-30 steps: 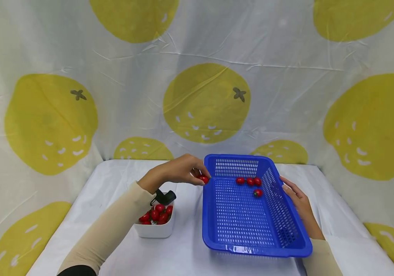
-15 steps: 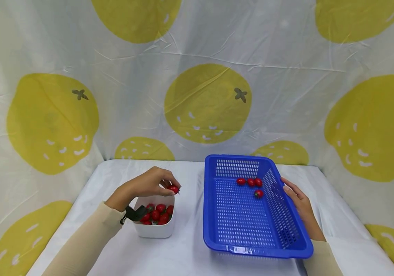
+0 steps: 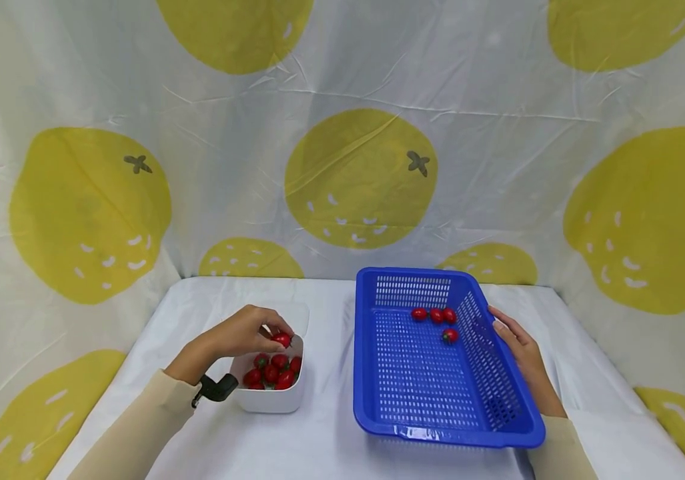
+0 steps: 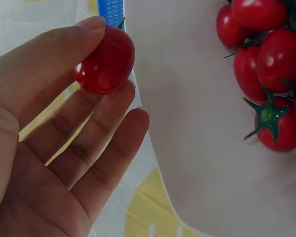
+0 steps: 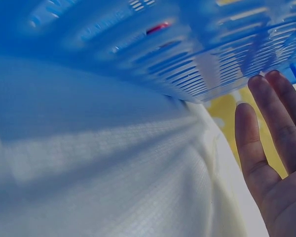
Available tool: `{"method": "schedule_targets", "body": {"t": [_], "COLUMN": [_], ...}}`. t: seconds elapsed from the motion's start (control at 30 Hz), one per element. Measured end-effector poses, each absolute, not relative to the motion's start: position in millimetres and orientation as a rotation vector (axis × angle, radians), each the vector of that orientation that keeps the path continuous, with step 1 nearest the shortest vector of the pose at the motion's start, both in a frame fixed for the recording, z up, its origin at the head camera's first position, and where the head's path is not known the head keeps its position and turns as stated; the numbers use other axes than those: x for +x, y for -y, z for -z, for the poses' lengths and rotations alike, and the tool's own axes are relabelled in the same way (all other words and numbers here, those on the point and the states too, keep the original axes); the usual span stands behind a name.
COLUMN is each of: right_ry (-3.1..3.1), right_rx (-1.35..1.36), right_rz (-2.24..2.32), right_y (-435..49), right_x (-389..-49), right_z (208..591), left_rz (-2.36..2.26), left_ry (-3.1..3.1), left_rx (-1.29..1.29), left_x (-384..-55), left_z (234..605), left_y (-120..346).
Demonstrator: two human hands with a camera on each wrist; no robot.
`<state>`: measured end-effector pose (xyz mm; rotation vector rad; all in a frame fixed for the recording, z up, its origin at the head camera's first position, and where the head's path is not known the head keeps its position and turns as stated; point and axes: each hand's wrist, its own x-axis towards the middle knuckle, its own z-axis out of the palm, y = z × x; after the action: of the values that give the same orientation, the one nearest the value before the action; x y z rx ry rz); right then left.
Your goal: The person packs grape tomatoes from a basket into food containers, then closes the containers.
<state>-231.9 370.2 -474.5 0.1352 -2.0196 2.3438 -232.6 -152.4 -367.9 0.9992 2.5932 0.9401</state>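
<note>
My left hand pinches a red cherry tomato between thumb and fingertips, above the back of a white box. Several more cherry tomatoes, some with green stems, lie inside that box. My right hand is at the right side of a blue slotted basket. In the right wrist view its fingers are extended, with fingertips right at the basket's outer wall. Several cherry tomatoes lie in the far right part of the basket.
A white cloth covers the table under both containers. Behind and beside it hangs a pale curtain with yellow fruit prints. A clear, flat lid-like piece shows behind the white box.
My left hand has carried the cherry tomato left and down, from the basket's left rim to over the white box. My right hand and the basket have stayed in place.
</note>
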Motion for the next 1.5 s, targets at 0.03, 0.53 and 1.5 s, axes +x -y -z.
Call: {"method": "schedule_targets", "body": {"t": [0.03,0.53,1.5], "right_ry": [2.020,2.023,1.999], "right_rx": [0.136,0.137,0.129], "right_rz": [-2.346,-2.329,-2.367], "right_y": [-370.5,-370.4,-369.3], "right_x": [-232.1,-232.1,-231.0], "right_z": [474.4,472.9,471.7], "left_rz": [-0.937,-0.876,-0.762], "left_ry": [-2.596,-2.633,-2.640], "left_rx": [1.000,0.987,1.200], "left_x": [-232.8,-231.0,-246.6], "left_z": [368.0,365.8,333.6], "left_y": [152.6,151.1,115.8]}}
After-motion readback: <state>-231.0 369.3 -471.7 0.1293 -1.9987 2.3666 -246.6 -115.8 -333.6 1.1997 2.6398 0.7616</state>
